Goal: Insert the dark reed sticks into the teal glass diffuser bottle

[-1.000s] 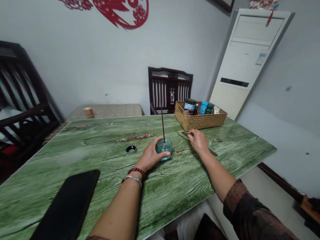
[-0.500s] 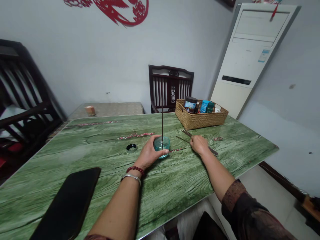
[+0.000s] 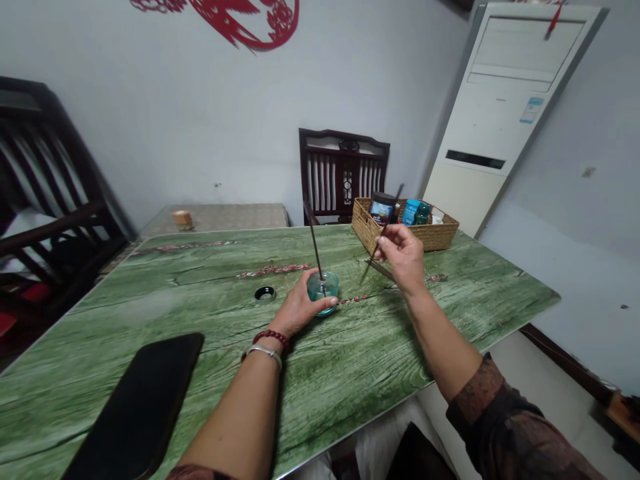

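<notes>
My left hand [image 3: 305, 300] is closed around a small blue-green glass bottle [image 3: 327, 287] standing on the table. One thin dark stick [image 3: 315, 243] rises from the bottle's mouth, leaning to the left. Between the thumb and fingers of my right hand [image 3: 403, 257] is a second thin dark stick [image 3: 396, 200], held tilted above the table, its lower end to the right of the bottle. More dark sticks [image 3: 379, 268] lie on the table beneath my right hand, which partly hides them. A black ring-shaped cap [image 3: 265, 293] lies to the left of the bottle.
A wicker basket [image 3: 435, 237] holding jars and packets stands behind my right hand. At the left front lies a large dark phone-like slab [image 3: 137, 400]. Beyond the green table [image 3: 225, 300] are a wooden chair [image 3: 345, 167] and a lower table with a small orange-brown object [image 3: 183, 220].
My right hand has lifted a dark stick off the table and turned it more upright. The stick in the bottle, upright before, now leans left. My left hand stays on the bottle.
</notes>
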`<state>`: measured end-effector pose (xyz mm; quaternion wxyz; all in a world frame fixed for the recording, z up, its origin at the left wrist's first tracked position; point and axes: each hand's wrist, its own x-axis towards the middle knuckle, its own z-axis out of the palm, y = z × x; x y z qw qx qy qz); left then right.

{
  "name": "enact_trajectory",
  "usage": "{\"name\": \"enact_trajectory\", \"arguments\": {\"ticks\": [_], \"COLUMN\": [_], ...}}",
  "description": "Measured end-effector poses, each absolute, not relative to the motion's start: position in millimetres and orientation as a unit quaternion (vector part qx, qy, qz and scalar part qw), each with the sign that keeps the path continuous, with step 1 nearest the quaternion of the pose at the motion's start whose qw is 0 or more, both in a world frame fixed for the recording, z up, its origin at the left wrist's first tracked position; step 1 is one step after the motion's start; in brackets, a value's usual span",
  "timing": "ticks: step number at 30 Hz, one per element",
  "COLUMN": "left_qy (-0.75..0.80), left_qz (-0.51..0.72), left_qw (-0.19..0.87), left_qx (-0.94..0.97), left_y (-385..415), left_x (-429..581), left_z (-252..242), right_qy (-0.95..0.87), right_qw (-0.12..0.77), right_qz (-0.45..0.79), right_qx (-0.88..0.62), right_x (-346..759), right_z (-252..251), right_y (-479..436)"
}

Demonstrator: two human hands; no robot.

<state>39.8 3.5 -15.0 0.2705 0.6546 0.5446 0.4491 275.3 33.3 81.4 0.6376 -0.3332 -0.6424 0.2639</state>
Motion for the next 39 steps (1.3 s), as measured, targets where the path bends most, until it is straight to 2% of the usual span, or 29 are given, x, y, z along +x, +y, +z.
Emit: {"name": "enact_trajectory", "arguments": {"ticks": [3, 7, 15, 19, 22, 25, 28, 31, 33, 36, 39], "left_qy": [0.542, 0.531, 0.533, 0.528, 0.532, 0.535, 0.54, 0.545, 0.543, 0.541, 0.544], "left_qz": [0.455, 0.468, 0.466, 0.466, 0.465, 0.456, 0.452, 0.454, 0.458, 0.46, 0.449], "left_qw": [0.274, 0.276, 0.271, 0.27, 0.269, 0.28, 0.28, 0.271, 0.266, 0.262, 0.265], "left_qx": [0.651, 0.651, 0.653, 0.657, 0.655, 0.654, 0.653, 0.651, 0.652, 0.653, 0.658], "left_y": [3.4, 2.8, 3.1, 3.6, 3.5, 3.0, 2.6, 3.0, 3.5, 4.1, 4.6], "left_x": [40.1, 41.0, 41.2, 40.9, 40.9, 41.1, 41.1, 40.5, 40.1, 39.4, 38.7], "left_z": [-14.8, -14.1, -14.4, -15.3, -15.1, -13.9, -13.1, -13.7, -14.4, -15.1, -15.9], "right_qy": [-0.605, -0.619, -0.638, -0.684, -0.726, -0.732, -0.733, -0.74, -0.744, -0.749, -0.749], "right_qw": [0.681, 0.66, 0.619, 0.557, 0.518, 0.49, 0.365, 0.215, 0.149, 0.11, 0.109], "right_qz": [0.328, 0.352, 0.375, 0.361, 0.282, 0.129, -0.007, -0.055, -0.071, -0.088, -0.088], "right_qx": [-0.25, -0.24, -0.263, -0.303, -0.354, -0.457, -0.574, -0.635, -0.647, -0.647, -0.648], "right_x": [256.2, 230.9, 200.0, 197.2, 219.0, 263.3, 307.5, 328.7, 329.8, 325.0, 324.3], "right_z": [104.2, 114.2, 88.7, 73.8, 64.4, 50.8, 29.7, 7.9, -1.4, -5.8, -4.8], "right_y": [24.8, 25.1, 47.8, 55.5, 58.8, 59.2, 56.2, 52.0, 50.5, 50.4, 51.0]}}
